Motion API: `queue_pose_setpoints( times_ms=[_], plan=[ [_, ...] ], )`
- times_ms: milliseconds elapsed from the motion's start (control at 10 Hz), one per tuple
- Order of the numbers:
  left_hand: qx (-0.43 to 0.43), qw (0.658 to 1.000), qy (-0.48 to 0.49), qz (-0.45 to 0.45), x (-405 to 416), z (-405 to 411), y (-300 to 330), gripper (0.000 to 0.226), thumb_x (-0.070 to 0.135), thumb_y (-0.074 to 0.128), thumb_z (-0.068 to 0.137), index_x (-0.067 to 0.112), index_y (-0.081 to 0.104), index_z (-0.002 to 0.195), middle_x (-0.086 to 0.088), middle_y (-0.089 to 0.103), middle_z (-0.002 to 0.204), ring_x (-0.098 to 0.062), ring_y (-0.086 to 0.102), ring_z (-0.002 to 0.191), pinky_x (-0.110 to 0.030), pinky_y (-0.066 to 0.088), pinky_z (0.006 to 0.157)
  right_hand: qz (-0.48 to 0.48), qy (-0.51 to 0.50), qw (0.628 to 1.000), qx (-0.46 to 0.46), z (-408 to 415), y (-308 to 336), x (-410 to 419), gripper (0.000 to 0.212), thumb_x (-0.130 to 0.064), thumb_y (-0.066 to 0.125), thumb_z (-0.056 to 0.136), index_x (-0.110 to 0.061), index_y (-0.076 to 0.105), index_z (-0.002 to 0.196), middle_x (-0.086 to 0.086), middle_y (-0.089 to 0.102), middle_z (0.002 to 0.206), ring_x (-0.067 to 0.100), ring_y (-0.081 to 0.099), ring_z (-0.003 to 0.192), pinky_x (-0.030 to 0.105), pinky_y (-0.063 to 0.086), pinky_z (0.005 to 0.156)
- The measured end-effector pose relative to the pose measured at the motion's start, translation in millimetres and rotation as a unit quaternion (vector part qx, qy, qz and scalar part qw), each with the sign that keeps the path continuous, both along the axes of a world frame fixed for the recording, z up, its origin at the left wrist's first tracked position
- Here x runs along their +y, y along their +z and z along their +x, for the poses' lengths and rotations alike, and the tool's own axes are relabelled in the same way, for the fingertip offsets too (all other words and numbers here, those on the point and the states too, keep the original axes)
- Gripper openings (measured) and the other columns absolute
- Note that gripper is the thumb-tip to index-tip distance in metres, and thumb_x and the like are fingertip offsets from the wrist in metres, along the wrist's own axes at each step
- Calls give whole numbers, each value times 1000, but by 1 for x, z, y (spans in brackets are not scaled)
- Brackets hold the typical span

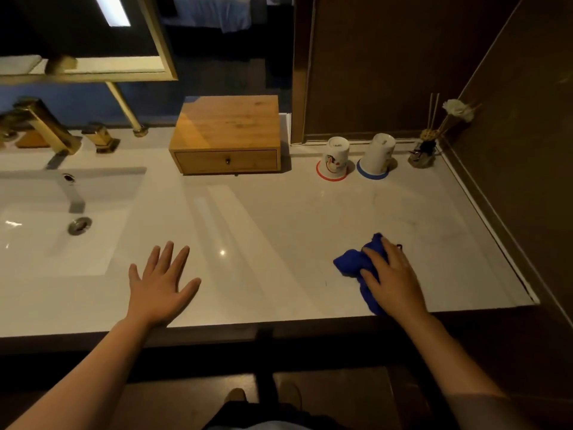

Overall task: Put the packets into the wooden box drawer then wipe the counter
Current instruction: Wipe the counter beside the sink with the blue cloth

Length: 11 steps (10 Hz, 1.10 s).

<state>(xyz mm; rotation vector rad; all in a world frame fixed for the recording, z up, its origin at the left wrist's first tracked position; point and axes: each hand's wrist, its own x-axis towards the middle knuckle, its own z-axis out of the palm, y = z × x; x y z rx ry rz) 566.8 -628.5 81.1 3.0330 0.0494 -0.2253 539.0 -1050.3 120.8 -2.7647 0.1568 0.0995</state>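
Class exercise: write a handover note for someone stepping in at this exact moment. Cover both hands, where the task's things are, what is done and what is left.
Left hand: open, flat on the counter.
Right hand: pressing the blue cloth onto the counter near its front right.
Wooden box: at the back, drawer closed; no packets visible on the counter.
Left: finish wiping the counter.

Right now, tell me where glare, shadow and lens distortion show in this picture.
Head view: a small bright glare spot and pale streaks lie on the counter between the hands; the wooden box has a lit patch on its lid's left and casts shadow to its right; the counter's edges bow from the wide-angle lens; the foreground below the counter is dark; the blue cloth stays sharp.
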Motion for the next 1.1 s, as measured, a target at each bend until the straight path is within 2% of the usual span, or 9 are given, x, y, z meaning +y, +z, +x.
queue_pose_setpoints(
  times_ms=[200, 400, 500, 600, 700, 800, 900, 1000, 1100],
  plan=[
    [-3, 1000, -1, 3, 1, -1, -1, 80, 74, 10, 75, 39, 5, 148, 4, -3, 160, -20, -5, 148, -58, 2, 114, -72, -115, 991, 20, -16, -33, 29, 68, -46, 35, 93, -25, 3, 148, 17, 4, 158, 32, 8, 145, 49, 12, 116],
    [-5, 1000, -4, 3, 2, 0, -3, 79, 74, 11, 77, 40, 4, 147, 4, -3, 160, -20, -5, 148, -59, 1, 113, -69, -212, 973, 55, -20, -31, 50, 68, -51, 27, 92, -31, -8, 147, 16, -8, 157, 31, -5, 145, 58, 7, 113],
    [-9, 1000, -6, -6, 2, 0, -3, 79, 74, 11, 76, 40, 6, 148, 4, -2, 160, -20, -5, 148, -59, -1, 113, -100, -136, 986, -5, -24, -30, 45, 69, -47, 41, 90, -33, 4, 147, 17, 2, 158, 35, 3, 145, 62, 11, 110],
    [-5, 1000, -8, -8, 2, 0, -1, 80, 75, 10, 76, 39, 5, 148, 3, -4, 160, -21, -6, 148, -59, -2, 113, -111, -92, 990, 2, -27, -31, 41, 69, -44, 46, 90, -31, 8, 147, 15, 15, 157, 34, 9, 144, 61, 14, 111],
    [13, 1000, -13, -10, 2, 0, 2, 82, 75, 8, 75, 39, 1, 148, 3, -8, 160, -21, -10, 147, -59, -3, 113, -109, -112, 987, 25, -26, -26, 45, 65, -46, 39, 92, -30, 9, 147, 14, 11, 157, 33, 5, 145, 59, 10, 112],
    [45, 999, -20, -22, 3, 2, 9, 80, 75, 12, 77, 39, -1, 147, 3, -11, 160, -22, -12, 147, -60, -4, 113, -103, -119, 988, -9, -19, -13, 61, 60, -40, 43, 92, -24, 21, 146, 17, 18, 155, 33, 11, 144, 59, 9, 112],
    [83, 996, -38, -7, 6, 5, 19, 79, 70, 21, 79, 36, 2, 148, 0, -7, 160, -24, -6, 148, -60, 4, 113, -100, -53, 993, -32, -15, -10, 85, 50, -34, 45, 92, -18, 38, 139, 14, 29, 152, 29, 19, 142, 53, 12, 113],
    [95, 994, -44, -12, 10, 8, 29, 73, 62, 35, 87, 31, 11, 149, -2, 3, 161, -26, 4, 148, -56, 18, 114, -95, 27, 995, -31, -16, -15, 111, 39, -31, 48, 89, -16, 57, 124, 14, 50, 137, 30, 42, 130, 49, 31, 107],
    [75, 996, -47, -28, 6, -7, 40, 66, 57, 37, 89, 28, 25, 146, -3, 20, 157, -24, 21, 144, -44, 33, 109, -94, 38, 994, -42, -28, -23, 126, 30, -29, 71, 70, -14, 73, 96, 10, 72, 102, 28, 67, 93, 44, 53, 78]
  ],
)
